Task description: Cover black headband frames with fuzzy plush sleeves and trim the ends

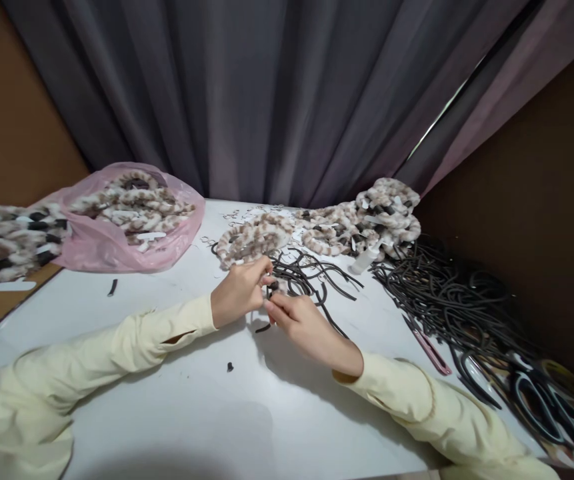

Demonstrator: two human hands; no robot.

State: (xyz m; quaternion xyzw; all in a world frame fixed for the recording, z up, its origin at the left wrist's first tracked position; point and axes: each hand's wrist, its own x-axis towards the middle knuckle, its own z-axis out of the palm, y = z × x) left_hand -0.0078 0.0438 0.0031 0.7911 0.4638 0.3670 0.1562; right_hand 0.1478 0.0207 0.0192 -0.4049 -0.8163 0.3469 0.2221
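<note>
My left hand and my right hand meet above the middle of the white table, fingers pinched together. Between the fingertips is a small black piece of cord with a bit of pale fuzz beside it; the fingers hide most of it. Just behind my hands lies a fluffy white-and-brown loop, and I cannot tell whether it joins the held piece. Several loose black cords spread out behind and beside my right hand.
A pink plastic bag of fluffy loops stands at the left. More loops and a small clear bottle sit at the back right. A black cord pile, a pink cutter and black-handled scissors line the right side.
</note>
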